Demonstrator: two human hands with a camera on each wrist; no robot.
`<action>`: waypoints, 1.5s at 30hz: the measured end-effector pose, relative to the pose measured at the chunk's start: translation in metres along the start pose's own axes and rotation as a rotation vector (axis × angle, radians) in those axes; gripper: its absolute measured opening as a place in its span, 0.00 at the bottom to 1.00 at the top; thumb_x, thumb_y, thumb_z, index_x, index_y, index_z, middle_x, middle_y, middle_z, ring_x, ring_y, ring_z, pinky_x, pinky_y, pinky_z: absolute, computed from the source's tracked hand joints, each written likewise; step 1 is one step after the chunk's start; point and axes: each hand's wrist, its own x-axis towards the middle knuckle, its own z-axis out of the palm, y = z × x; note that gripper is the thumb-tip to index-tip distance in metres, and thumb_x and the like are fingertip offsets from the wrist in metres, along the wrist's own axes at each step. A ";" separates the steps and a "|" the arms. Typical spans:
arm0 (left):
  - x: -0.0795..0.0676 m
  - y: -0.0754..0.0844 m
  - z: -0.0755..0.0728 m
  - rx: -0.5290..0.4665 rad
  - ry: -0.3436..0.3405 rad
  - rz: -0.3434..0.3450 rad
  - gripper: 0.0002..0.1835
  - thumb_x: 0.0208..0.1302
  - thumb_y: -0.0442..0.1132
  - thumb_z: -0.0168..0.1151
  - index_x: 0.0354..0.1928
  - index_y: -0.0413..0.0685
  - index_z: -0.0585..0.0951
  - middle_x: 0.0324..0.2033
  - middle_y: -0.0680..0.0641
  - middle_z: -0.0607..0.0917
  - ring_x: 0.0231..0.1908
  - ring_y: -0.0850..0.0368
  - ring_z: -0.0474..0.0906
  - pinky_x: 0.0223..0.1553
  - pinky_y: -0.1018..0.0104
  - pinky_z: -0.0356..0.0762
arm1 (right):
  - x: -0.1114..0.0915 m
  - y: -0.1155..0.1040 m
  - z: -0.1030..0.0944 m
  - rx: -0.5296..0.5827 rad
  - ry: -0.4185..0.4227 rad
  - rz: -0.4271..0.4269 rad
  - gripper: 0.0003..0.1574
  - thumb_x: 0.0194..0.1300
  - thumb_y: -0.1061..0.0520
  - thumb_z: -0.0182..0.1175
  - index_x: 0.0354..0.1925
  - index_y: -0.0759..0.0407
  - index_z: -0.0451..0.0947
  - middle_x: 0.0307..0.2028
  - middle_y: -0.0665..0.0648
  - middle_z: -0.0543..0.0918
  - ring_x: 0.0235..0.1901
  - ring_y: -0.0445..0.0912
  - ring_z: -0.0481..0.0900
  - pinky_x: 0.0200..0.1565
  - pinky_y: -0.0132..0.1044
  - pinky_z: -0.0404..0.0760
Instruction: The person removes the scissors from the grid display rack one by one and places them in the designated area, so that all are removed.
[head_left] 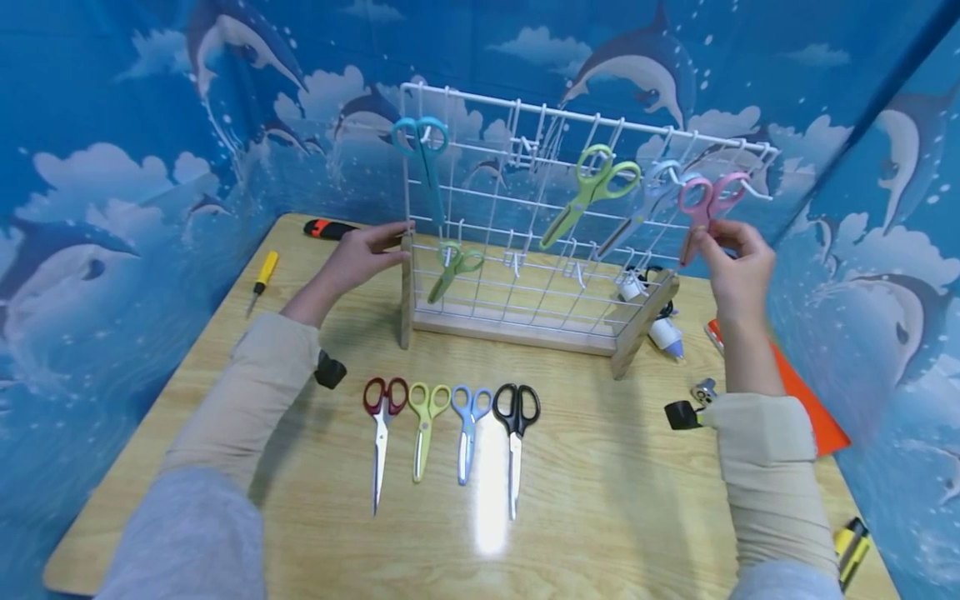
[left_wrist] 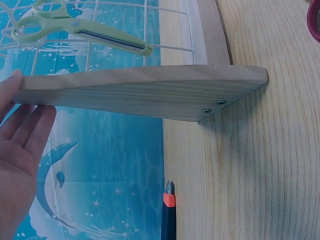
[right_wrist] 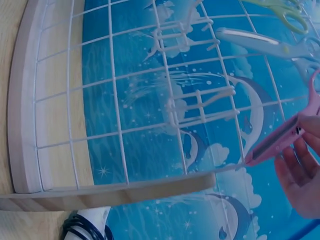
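1. Four scissors lay lined up before the white rack!
2. Pale-blue scissors hung tight beside the pink scissors, up by the rack's right-end hook!
3. Right hand pinched the pink blades!
4. Left hand pinched the wooden side panel!

The pink scissors in the right hand's pinch look smooth, plastic-covered. Beside that grip, the wire grid is white-coated metal; the side panel between the left hand's thumb and fingers is matt, grained wood. Nearer the wearer, black-handled scissors show shiny metal blades.
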 end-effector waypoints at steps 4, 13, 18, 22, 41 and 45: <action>0.000 0.000 0.000 0.001 0.004 -0.002 0.29 0.51 0.47 0.59 0.58 0.60 0.65 0.56 0.52 0.67 0.55 0.57 0.63 0.50 0.63 0.69 | 0.003 -0.001 -0.010 0.169 -0.113 0.038 0.10 0.50 0.57 0.61 0.33 0.58 0.77 0.29 0.49 0.76 0.33 0.39 0.71 0.36 0.23 0.68; 0.001 -0.001 0.000 -0.008 0.003 0.001 0.28 0.50 0.47 0.59 0.57 0.63 0.66 0.56 0.52 0.67 0.55 0.57 0.64 0.50 0.64 0.69 | 0.010 0.004 -0.028 0.402 -0.366 0.028 0.12 0.50 0.63 0.60 0.34 0.70 0.74 0.29 0.55 0.78 0.29 0.44 0.76 0.37 0.24 0.75; 0.002 -0.002 0.000 -0.010 -0.004 -0.004 0.28 0.50 0.47 0.59 0.57 0.63 0.66 0.56 0.52 0.67 0.55 0.57 0.63 0.50 0.64 0.69 | 0.006 -0.001 -0.036 0.507 -0.399 0.013 0.09 0.50 0.68 0.58 0.33 0.72 0.74 0.31 0.58 0.78 0.30 0.46 0.76 0.37 0.27 0.77; 0.002 -0.001 0.000 -0.029 -0.008 -0.014 0.29 0.51 0.45 0.59 0.58 0.61 0.65 0.57 0.51 0.66 0.55 0.56 0.63 0.51 0.62 0.68 | -0.006 -0.005 -0.043 0.595 -0.437 -0.045 0.05 0.52 0.73 0.53 0.31 0.74 0.73 0.30 0.59 0.78 0.31 0.46 0.75 0.38 0.29 0.77; 0.000 0.002 -0.001 -0.018 -0.004 -0.005 0.29 0.50 0.47 0.59 0.58 0.61 0.65 0.56 0.51 0.67 0.56 0.56 0.63 0.51 0.62 0.68 | -0.098 0.141 -0.040 0.374 -0.814 0.157 0.10 0.57 0.66 0.52 0.40 0.65 0.74 0.33 0.57 0.79 0.30 0.47 0.79 0.35 0.36 0.79; 0.001 0.001 0.000 0.004 -0.002 -0.013 0.29 0.49 0.49 0.58 0.57 0.64 0.65 0.56 0.52 0.67 0.55 0.57 0.63 0.51 0.64 0.68 | -0.124 0.187 -0.019 0.244 -0.793 0.368 0.14 0.53 0.60 0.58 0.39 0.67 0.73 0.31 0.60 0.79 0.28 0.50 0.79 0.33 0.42 0.79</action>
